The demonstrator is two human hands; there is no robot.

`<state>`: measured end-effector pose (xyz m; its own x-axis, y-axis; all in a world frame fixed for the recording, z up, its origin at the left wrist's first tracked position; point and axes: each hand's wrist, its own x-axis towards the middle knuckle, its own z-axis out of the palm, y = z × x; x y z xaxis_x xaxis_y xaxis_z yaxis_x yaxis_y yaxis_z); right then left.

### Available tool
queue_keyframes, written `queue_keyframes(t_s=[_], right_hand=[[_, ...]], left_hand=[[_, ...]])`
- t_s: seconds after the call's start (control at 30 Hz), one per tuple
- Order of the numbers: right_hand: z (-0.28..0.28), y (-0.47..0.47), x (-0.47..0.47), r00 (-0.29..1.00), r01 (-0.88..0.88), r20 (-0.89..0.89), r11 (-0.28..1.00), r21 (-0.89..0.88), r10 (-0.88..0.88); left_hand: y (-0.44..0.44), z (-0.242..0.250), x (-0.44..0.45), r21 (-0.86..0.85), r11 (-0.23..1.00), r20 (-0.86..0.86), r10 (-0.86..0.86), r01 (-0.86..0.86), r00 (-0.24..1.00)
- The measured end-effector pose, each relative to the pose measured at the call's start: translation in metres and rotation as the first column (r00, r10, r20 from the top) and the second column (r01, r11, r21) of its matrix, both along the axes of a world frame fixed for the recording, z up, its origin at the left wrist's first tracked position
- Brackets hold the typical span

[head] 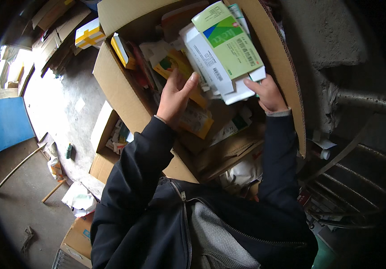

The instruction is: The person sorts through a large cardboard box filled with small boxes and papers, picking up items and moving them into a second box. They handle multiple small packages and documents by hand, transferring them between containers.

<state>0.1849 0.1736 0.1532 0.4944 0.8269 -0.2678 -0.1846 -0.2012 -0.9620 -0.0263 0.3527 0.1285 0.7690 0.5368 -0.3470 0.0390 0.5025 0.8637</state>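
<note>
A large open cardboard box [119, 87] stands before me, filled with small printed cartons. My right hand [269, 94] grips the lower end of several flattened medicine cartons, thumb on top. The uppermost one is a green and white carton [228, 50] bearing writing and a barcode. My left hand [176, 97] is over the box, thumb and fingers apart, beside the held cartons. Behind its fingers lies a yellow carton [166, 69], and whether they touch is not clear. Another yellow carton [198, 122] sits lower in the box.
A smaller open cardboard box [100, 134] with little cartons stands to the left. A white box with yellow tape [89, 33] is beyond the big box's corner. Sticks [19, 168] and a small green bottle [68, 151] lie on the floor. Metal bars [351, 186] are at the right.
</note>
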Motion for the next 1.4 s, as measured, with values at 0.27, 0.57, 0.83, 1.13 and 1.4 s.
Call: queue_keyframes(t_s=[0.27,0.57,0.83,1.13,1.4], right_hand=[[0.043,0.022,-0.051,0.863,-0.489,-0.128,0.872,0.027,0.488],[0.011,0.081,-0.101,0.994,-0.065,0.096,0.996,0.067,0.058],[0.018,0.085,-0.107,0.980,-0.072,-0.181,0.995,0.067,0.083],[0.003,0.088,-0.140,0.968,-0.217,-0.135,0.975,-0.041,0.210],[-0.011,0.086,-0.120,0.934,-0.022,-0.349,0.990,0.142,0.071]], left_hand=[[0.011,0.029,-0.083,-0.363,0.931,0.233,0.133,-0.040,0.963],[-0.001,0.022,-0.149,-0.414,0.852,0.043,0.371,-0.322,0.928],[0.010,0.011,-0.184,-0.349,0.856,0.007,0.410,-0.382,0.912],[-0.001,0.020,-0.175,-0.258,0.887,-0.114,0.365,-0.383,0.924],[0.007,0.000,-0.196,-0.478,0.790,0.056,0.463,-0.384,0.885]])
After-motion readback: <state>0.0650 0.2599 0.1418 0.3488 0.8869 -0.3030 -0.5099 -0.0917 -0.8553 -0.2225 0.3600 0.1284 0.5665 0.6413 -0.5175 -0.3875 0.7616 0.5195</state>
